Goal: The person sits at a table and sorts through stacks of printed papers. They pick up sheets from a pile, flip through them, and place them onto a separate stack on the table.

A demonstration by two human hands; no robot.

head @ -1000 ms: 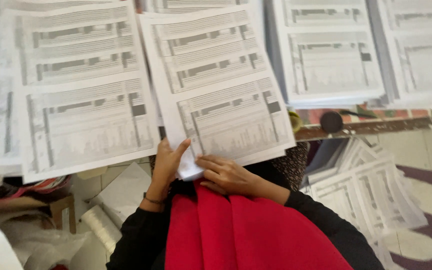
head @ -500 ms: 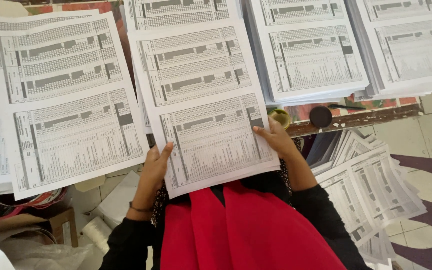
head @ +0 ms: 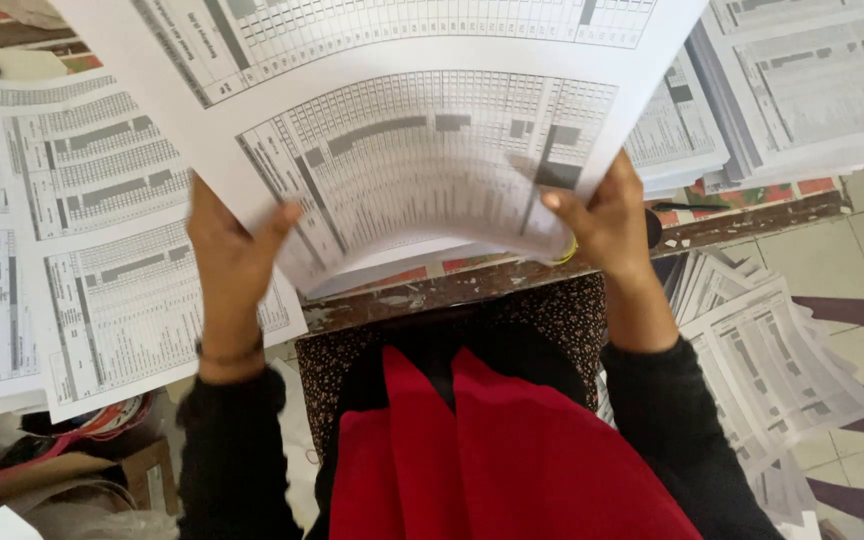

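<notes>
A sheaf of white printed sheets with grey tables (head: 412, 150) is lifted off the table and bowed toward the camera. My left hand (head: 232, 260) grips its lower left edge, thumb on top. At the lower right edge my right hand (head: 607, 225) pinches the same sheets, fingers curled over the paper. Both sleeves are black, and a red cloth (head: 492, 450) lies over my lap below the hands.
More stacks of printed sheets lie on the table at the left (head: 82, 260) and at the upper right (head: 812, 90). The table's worn wooden edge (head: 472, 285) runs beneath the raised paper. Loose sheets (head: 762, 370) are spread on the tiled floor to the right. A cardboard box (head: 142, 470) sits at lower left.
Both hands have raised the sheets from the table toward the camera. The left hand slid up the left edge and the paper now bows between the hands.
</notes>
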